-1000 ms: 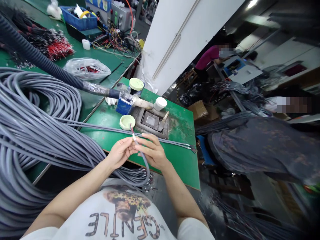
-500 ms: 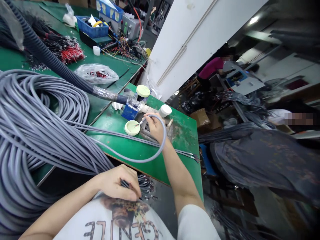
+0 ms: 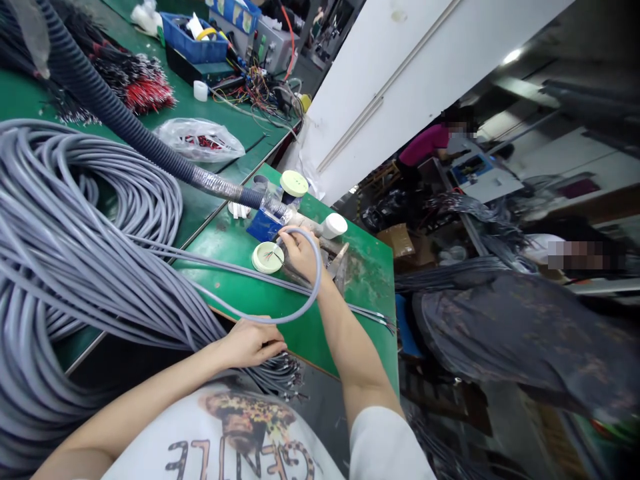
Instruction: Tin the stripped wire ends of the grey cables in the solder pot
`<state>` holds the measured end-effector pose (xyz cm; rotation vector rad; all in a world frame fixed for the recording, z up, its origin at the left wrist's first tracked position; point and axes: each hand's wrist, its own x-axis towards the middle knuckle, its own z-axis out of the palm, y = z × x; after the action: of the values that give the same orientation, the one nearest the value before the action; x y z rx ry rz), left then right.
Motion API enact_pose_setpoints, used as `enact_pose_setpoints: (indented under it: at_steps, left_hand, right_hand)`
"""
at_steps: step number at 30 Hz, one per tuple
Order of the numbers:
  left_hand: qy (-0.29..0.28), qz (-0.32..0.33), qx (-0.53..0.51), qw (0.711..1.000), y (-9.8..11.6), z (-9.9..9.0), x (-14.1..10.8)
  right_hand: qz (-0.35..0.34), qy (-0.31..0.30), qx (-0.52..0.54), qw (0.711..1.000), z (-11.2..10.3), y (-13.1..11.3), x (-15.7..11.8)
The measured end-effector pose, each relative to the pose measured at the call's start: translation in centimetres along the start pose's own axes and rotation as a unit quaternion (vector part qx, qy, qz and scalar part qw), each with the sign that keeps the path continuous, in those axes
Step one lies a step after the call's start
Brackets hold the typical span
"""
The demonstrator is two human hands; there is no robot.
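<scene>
A grey cable loops from the table up to my right hand, whose fingers pinch it near its stripped end. Thin bare-ended wires fan out from that end over a shallow pale-green dish. I cannot tell whether their tips touch what is inside. At the table's front edge, my left hand is closed, its fingers curled and the thumb alongside. The cable loop passes right by its knuckles. What lies inside its fingers, if anything, is hidden.
A large coil of grey cable fills the left. A corrugated hose ends beside a blue box. Nearby stand a lidded jar and a white tub. Cable ends cross the green table. Other people are at right.
My left hand has risen from my lap to the table edge beside the cable loop. My right hand has shifted slightly left, bringing the wire ends further over the dish.
</scene>
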<state>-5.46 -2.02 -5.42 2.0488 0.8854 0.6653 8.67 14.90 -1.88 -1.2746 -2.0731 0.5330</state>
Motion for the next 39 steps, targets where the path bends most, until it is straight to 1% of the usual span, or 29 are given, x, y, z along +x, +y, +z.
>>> enact_pose_setpoints:
  at_steps: [3,5,7,9,11,13,16,20,26,31,34,37,39]
  left_hand:
    - [-0.001,0.003,0.012,1.0,0.1,0.0,0.0]
    - [0.001,0.004,0.012,1.0,0.0,0.0,0.0]
    - [0.004,0.004,0.003,1.0,0.0,-0.1,-0.1]
    - [0.006,0.009,-0.007,1.0,-0.2,-0.1,0.0]
    - [0.006,0.02,-0.01,1.0,-0.2,-0.1,0.1]
    - [0.006,0.031,-0.005,0.999,-0.3,-0.1,0.3]
    - [0.002,0.04,0.003,0.999,-0.1,-0.2,0.5]
    - [0.002,0.052,0.019,0.998,0.0,-0.3,0.7]
    - [0.003,0.05,0.016,0.999,0.0,-0.3,0.7]
    - [0.003,0.037,-0.003,0.999,0.0,-0.4,0.6]
    - [0.002,0.034,-0.003,0.999,0.0,-0.3,0.7]
    - [-0.003,0.032,0.005,0.999,-0.1,-0.2,0.8]
    - [-0.009,0.023,-0.002,1.0,0.0,-0.3,0.8]
  right_hand:
    - [-0.001,-0.004,-0.006,1.0,0.0,0.1,0.1]
    - [-0.002,0.011,-0.006,1.0,-0.4,0.1,0.0]
    - [-0.007,0.042,-0.008,0.999,-1.6,0.2,-0.3]
    - [-0.005,0.08,-0.021,0.997,-3.2,0.6,-0.7]
    - [0.015,0.115,-0.05,0.992,-4.9,1.5,-1.4]
    - [0.047,0.131,-0.084,0.987,-6.3,2.8,-2.2]
    - [0.098,0.132,-0.127,0.978,-7.2,5.2,-3.2]
    - [0.135,0.126,-0.157,0.97,-7.0,7.7,-3.9]
    - [0.138,0.104,-0.182,0.968,-6.3,9.7,-3.8]
    - [0.138,0.094,-0.196,0.966,-6.0,10.4,-3.8]
    - [0.149,0.076,-0.206,0.964,-5.6,10.6,-3.7]
    - [0.158,0.058,-0.207,0.964,-5.5,10.6,-3.5]
    - [0.158,0.065,-0.194,0.966,-5.7,10.3,-3.6]
